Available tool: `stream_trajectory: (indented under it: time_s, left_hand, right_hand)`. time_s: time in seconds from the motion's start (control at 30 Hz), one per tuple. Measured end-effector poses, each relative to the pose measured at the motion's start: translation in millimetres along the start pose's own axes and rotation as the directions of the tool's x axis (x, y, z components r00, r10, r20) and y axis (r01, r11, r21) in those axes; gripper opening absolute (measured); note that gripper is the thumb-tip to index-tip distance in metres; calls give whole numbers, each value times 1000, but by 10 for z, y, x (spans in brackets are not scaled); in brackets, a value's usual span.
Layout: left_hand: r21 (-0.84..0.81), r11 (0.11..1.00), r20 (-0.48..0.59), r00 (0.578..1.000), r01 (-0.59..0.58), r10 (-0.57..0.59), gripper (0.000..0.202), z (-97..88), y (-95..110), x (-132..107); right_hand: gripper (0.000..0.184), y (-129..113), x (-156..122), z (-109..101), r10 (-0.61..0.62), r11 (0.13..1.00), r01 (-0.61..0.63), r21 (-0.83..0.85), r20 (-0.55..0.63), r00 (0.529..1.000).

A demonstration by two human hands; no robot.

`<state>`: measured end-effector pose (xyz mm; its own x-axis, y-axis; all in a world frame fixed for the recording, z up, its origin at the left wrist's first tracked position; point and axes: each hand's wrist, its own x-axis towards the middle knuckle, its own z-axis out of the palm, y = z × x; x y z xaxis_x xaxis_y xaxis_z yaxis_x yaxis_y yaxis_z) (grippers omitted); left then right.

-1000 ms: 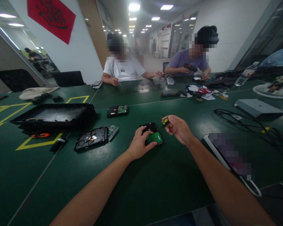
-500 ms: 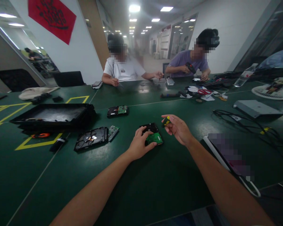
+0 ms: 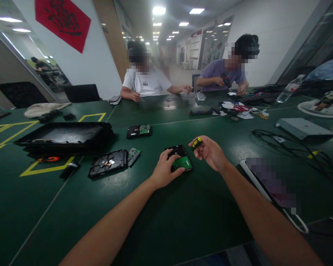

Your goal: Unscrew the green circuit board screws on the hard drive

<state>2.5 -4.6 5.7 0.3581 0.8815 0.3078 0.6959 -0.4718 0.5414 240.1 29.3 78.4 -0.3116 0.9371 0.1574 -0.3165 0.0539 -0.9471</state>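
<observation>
My left hand (image 3: 164, 170) rests on a black hard drive (image 3: 178, 151) lying board-up on the green table (image 3: 166, 210), fingers gripping its left side and the green circuit board (image 3: 183, 162). My right hand (image 3: 210, 152) hovers just right of the drive, fingers pinched on a small screwdriver with a yellow and black handle (image 3: 197, 143); its tip is hidden.
An opened hard drive (image 3: 107, 163) with a loose board (image 3: 133, 155) lies to the left, another drive (image 3: 139, 130) behind. A black tray (image 3: 63, 135) sits far left. Cables (image 3: 294, 147) and a grey box (image 3: 303, 127) lie right. Two people work across the table.
My right hand has turned the screwdriver slightly between its fingers and dipped a little towards the drive. The left hand stays on the drive.
</observation>
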Motion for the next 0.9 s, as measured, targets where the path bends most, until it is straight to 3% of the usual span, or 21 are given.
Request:
stream_trajectory:
  time_s: [0.9]
  left_hand:
    - [5,1000,12,1000,12,-12,51,-4,5,-7]
  right_hand:
    - [30,-4,0,1,-10,999,10,-42,2,1000]
